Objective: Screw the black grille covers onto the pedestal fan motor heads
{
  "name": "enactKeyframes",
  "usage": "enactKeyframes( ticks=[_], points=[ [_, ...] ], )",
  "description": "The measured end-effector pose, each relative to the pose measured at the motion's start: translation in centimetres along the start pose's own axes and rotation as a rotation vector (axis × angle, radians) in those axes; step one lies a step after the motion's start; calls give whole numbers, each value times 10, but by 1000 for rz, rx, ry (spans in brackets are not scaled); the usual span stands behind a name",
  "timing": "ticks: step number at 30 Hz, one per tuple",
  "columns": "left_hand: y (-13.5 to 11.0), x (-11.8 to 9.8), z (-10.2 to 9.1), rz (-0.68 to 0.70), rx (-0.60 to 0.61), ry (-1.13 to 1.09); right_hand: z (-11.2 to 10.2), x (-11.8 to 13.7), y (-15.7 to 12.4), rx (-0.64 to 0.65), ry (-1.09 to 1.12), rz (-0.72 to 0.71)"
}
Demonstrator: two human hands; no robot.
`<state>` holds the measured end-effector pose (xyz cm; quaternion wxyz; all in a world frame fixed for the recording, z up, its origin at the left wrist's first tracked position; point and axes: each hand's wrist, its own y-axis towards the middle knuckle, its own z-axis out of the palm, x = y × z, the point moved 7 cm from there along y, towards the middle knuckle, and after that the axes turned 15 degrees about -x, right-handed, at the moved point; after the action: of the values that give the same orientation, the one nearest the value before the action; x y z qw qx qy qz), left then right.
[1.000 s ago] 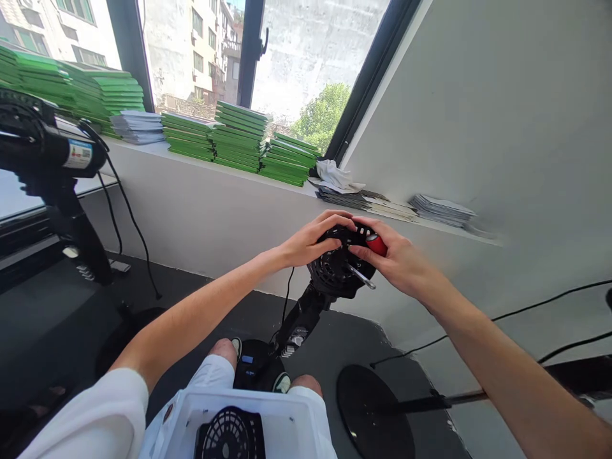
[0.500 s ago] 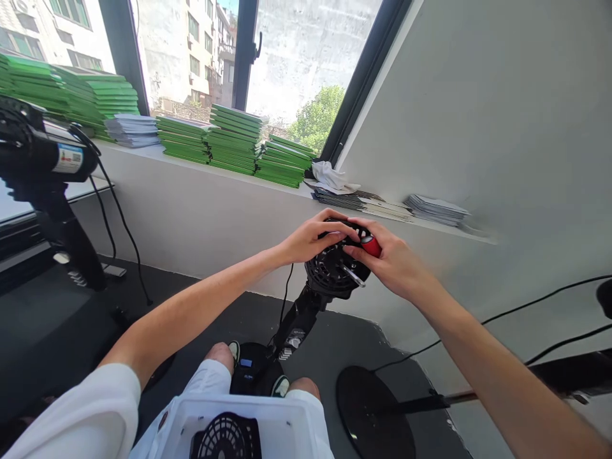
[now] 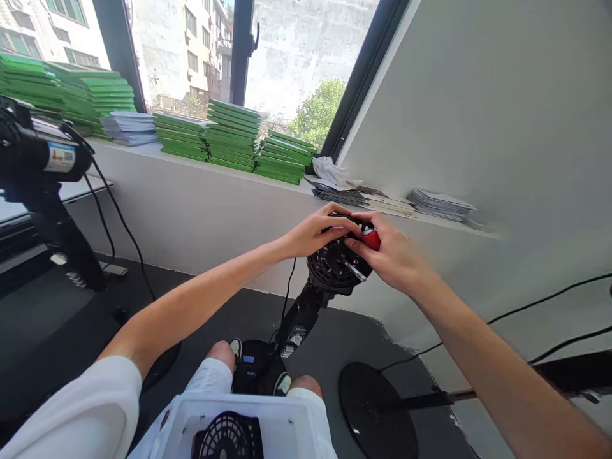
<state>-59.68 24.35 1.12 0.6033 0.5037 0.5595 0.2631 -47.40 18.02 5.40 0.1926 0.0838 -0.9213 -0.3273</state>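
Note:
A black fan motor housing (image 3: 329, 262) with a slotted face stands on a black pole, and its metal shaft (image 3: 354, 270) points toward me. Over the housing's upper edge lies my left hand (image 3: 316, 233), closed on it, with thumb and forefinger close to the red handle. My right hand (image 3: 394, 254) is closed around a red-handled screwdriver (image 3: 371, 240) at the housing's upper right; its blade is hidden. On my lap, a white plastic tub (image 3: 291, 409) holds a black slotted fan cover (image 3: 228, 440).
Stacks of green-edged boards (image 3: 232, 137) line the windowsill, with a white cloth (image 3: 329, 171) and flat sheets (image 3: 440, 205) farther right. Another black fan body (image 3: 45, 150) stands at the left. A round black base (image 3: 377, 408) and cables are on the right.
The view has shifted slightly. Both hands stay at the motor housing, and the red handle has turned or tilted a little in my right hand.

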Motion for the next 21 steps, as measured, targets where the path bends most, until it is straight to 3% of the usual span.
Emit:
enactKeyframes(
  ticks=[17,21],
  points=[
    [-1,-12,-2,-7,2,32,2,4,3,30,84,-42],
    [-4,-15,-4,-20,-62,46,3,4,1,43,75,-36]
  ],
)
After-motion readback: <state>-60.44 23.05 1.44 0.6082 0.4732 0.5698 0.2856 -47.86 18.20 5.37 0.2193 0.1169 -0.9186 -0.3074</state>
